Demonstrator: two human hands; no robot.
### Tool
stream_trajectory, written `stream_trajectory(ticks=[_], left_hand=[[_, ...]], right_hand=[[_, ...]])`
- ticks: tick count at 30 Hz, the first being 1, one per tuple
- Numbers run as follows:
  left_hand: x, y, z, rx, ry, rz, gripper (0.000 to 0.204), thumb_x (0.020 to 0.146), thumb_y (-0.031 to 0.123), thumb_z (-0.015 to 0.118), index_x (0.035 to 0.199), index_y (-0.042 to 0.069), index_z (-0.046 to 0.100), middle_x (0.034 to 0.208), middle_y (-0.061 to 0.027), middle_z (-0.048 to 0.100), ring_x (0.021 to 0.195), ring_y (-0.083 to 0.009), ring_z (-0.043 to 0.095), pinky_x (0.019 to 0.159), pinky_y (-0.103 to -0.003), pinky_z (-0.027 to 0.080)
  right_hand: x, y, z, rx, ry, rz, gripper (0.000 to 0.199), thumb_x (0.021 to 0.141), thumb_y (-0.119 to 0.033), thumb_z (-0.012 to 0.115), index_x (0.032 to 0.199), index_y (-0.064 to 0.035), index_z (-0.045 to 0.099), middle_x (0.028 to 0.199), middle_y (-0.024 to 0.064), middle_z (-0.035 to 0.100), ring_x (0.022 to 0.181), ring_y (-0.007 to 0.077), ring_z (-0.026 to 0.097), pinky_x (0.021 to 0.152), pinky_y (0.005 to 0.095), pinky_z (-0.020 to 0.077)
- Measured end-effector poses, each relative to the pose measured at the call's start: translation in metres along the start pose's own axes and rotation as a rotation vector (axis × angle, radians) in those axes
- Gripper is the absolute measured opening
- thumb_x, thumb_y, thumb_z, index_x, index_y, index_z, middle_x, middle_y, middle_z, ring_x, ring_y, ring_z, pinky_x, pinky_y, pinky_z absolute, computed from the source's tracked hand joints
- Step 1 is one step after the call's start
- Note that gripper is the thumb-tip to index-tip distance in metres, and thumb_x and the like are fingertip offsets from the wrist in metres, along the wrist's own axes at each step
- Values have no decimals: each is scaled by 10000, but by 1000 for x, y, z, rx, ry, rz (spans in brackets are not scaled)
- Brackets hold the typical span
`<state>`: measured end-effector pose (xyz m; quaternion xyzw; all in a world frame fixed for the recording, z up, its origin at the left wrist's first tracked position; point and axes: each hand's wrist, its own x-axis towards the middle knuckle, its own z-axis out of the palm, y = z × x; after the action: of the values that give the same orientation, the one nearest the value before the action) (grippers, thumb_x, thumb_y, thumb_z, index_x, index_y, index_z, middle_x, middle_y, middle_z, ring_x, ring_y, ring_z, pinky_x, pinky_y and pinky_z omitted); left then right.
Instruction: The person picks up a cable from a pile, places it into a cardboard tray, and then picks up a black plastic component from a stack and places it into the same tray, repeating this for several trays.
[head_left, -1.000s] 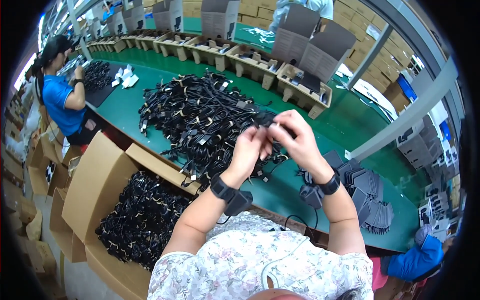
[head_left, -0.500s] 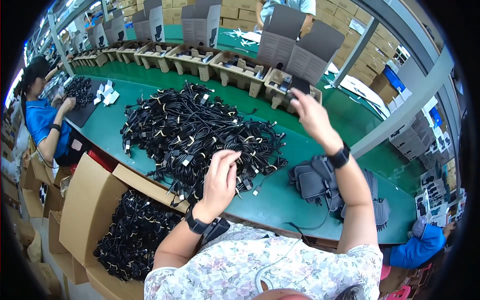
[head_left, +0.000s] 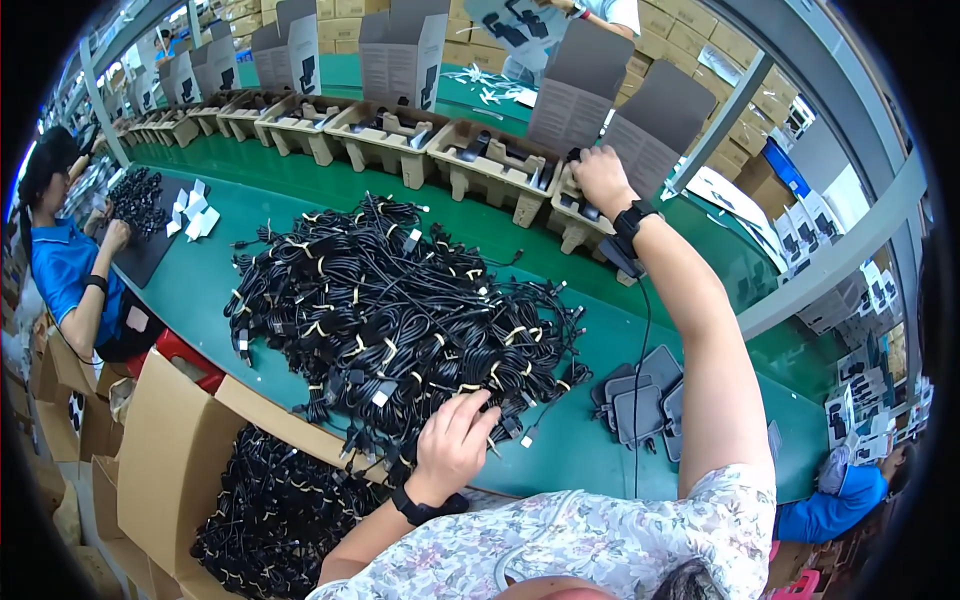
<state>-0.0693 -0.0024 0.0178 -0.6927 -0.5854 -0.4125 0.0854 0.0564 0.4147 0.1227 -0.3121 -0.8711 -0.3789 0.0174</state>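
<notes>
The left hand, its fingers loosely curled, lies at the near edge of the tied black USB cables, heaped on the green desk and probably bundled against tangling; whether it grips one, I cannot tell. The right hand reaches over the rightmost moulded-pulp tray, fingers bent down (their tips are hidden, so any grip is unclear).

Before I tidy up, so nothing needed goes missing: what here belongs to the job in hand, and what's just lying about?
Likely job: black cables by left hand; carton of cables; molded tray under right hand; gray flat pieces.
Apparently lying about: white scraps; white sheet.
</notes>
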Motion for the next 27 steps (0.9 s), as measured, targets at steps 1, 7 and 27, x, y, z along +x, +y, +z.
stream_trajectory(ticks=[1, 7, 27], left_hand=[[0, -1, 1, -3, 8, 7, 225, 742, 35, 606, 957, 75, 660, 1097, -76, 607, 973, -238, 588, 746, -306, 491], [-1, -4, 2, -13, 4, 29, 207, 739, 32, 608, 930, 83, 669, 1096, -74, 612, 968, -224, 595, 731, -298, 496], [3, -1, 6, -21, 10, 36, 237, 673, -49, 602, 842, 94, 687, 1054, -63, 611, 944, -239, 585, 729, -308, 498]], right_hand=[[3, 0, 7, -10, -72, -40, 111, 819, -151, 554, 879, -88, 623, 891, 95, 634, 866, 265, 622, 716, 392, 478], [16, -19, 42, 197, -187, 349, 152, 858, -154, 514, 865, -62, 635, 921, 118, 670, 916, 297, 649, 735, 417, 512], [-31, -18, 55, 629, -17, 496, 196, 850, -167, 572, 875, 16, 640, 978, 223, 645, 926, 368, 624, 808, 422, 495]])
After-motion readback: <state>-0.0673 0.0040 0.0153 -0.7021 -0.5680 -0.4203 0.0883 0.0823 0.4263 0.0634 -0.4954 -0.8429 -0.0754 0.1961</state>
